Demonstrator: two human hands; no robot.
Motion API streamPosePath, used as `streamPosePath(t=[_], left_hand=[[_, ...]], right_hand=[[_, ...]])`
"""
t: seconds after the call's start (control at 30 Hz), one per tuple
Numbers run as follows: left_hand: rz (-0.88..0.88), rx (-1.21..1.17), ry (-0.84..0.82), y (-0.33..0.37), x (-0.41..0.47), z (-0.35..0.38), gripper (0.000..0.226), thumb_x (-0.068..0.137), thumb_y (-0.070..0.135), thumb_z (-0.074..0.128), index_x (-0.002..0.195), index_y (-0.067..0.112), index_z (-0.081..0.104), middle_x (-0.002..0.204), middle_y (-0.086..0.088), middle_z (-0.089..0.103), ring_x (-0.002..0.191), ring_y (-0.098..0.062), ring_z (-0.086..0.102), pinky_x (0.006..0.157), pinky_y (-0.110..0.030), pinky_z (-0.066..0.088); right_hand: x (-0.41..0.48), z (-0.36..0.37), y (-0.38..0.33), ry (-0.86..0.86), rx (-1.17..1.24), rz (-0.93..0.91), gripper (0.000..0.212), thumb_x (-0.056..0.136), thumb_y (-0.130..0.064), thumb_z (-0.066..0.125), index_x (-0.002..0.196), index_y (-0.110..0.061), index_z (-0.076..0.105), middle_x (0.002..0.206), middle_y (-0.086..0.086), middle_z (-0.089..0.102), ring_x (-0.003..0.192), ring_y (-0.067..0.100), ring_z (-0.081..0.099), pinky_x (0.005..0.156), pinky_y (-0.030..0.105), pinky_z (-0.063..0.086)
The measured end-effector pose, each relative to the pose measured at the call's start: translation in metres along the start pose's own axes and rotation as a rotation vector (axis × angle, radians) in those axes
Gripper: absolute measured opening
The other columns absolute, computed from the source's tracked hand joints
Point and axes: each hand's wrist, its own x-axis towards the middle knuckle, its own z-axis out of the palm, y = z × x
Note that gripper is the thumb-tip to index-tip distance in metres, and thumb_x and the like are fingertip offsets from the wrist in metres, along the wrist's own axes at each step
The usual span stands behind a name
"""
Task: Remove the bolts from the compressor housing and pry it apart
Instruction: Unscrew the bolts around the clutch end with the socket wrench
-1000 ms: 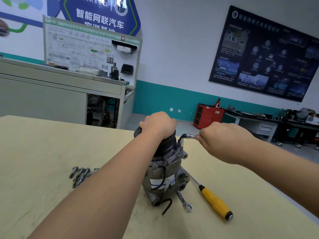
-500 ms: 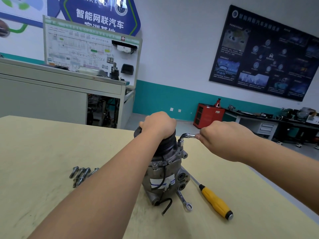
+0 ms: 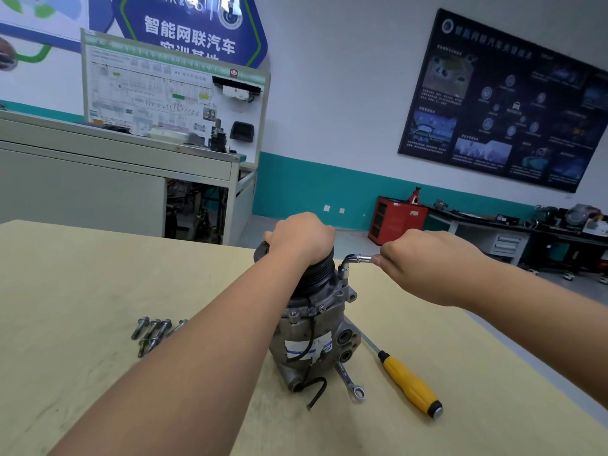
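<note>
Grey cast metal marks out the compressor (image 3: pixel 316 330) I am working on. It stands upright on the pale yellow table (image 3: pixel 65 291) with its black pulley (image 3: pixel 317 274) end up. My left hand (image 3: pixel 301 236) sits on top of the compressor, fingers curled over the pulley and gripping it. My right hand (image 3: pixel 424 261) is to the right of the compressor at pulley height, fingers closed round the handle of a chrome L-shaped socket wrench (image 3: pixel 353 260). The wrench's bent end points down onto the housing just beside the pulley. I cannot tell whether the socket is seated on a bolt head.

Left of the compressor and apart from it, several loose bolts (image 3: pixel 154 334) lie clustered on the table. Right of its base lies a yellow-handled screwdriver (image 3: pixel 408 386), its shaft running up toward the compressor. Between the two lies a small ring spanner (image 3: pixel 350 381), ring end toward me. A black cable (image 3: pixel 316 393) hangs down the compressor's front over a white label and curls onto the table at its foot.
</note>
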Motion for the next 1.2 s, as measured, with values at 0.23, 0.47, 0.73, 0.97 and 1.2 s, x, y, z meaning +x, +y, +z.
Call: streamPosePath(t=[0.23, 0.47, 0.73, 0.97, 1.2], left_hand=[[0.003, -0.001, 0.003, 0.001, -0.003, 0.000, 0.023, 0.096, 0.029, 0.036, 0.102, 0.014, 0.052, 0.109, -0.008, 0.056, 0.102, -0.028, 0.045, 0.096, -0.044, 0.035], [-0.001, 0.001, 0.008, 0.000, -0.005, -0.001, 0.026, 0.096, 0.029, 0.036, 0.105, 0.013, 0.054, 0.114, -0.010, 0.058, 0.107, -0.029, 0.047, 0.098, -0.044, 0.036], [-0.005, 0.006, 0.008, 0.001, -0.007, -0.001, 0.026, 0.096, 0.029, 0.035, 0.106, 0.013, 0.054, 0.116, -0.009, 0.058, 0.106, -0.028, 0.046, 0.099, -0.045, 0.036], [0.006, 0.008, 0.011, 0.000, -0.008, 0.000, 0.028, 0.096, 0.030, 0.036, 0.109, 0.014, 0.055, 0.116, -0.009, 0.058, 0.106, -0.028, 0.046, 0.097, -0.044, 0.037], [0.016, 0.023, 0.016, 0.000, -0.010, -0.001, 0.021, 0.095, 0.031, 0.037, 0.100, 0.016, 0.050, 0.114, -0.009, 0.058, 0.107, -0.029, 0.046, 0.096, -0.045, 0.038]], right_hand=[[0.000, 0.000, 0.000, 0.000, 0.021, -0.003, 0.045, 0.101, -0.044, 0.020, 0.079, -0.018, 0.049, 0.066, -0.002, 0.045, 0.056, 0.011, 0.043, 0.048, 0.024, 0.029], [-0.001, 0.001, 0.000, 0.004, 0.033, -0.004, 0.046, 0.101, -0.044, 0.020, 0.080, -0.017, 0.051, 0.066, -0.002, 0.047, 0.059, 0.012, 0.046, 0.056, 0.028, 0.038], [0.000, 0.001, 0.004, -0.015, 0.032, -0.018, 0.047, 0.101, -0.046, 0.021, 0.079, -0.017, 0.051, 0.066, -0.001, 0.046, 0.057, 0.011, 0.043, 0.056, 0.028, 0.037], [0.004, 0.003, 0.012, -0.033, 0.032, -0.043, 0.045, 0.100, -0.048, 0.023, 0.094, -0.020, 0.057, 0.070, -0.006, 0.049, 0.066, 0.012, 0.048, 0.056, 0.027, 0.034], [0.009, 0.002, 0.018, -0.073, 0.098, -0.029, 0.038, 0.099, -0.049, 0.027, 0.099, -0.025, 0.056, 0.078, -0.009, 0.053, 0.077, 0.013, 0.051, 0.057, 0.026, 0.034]])
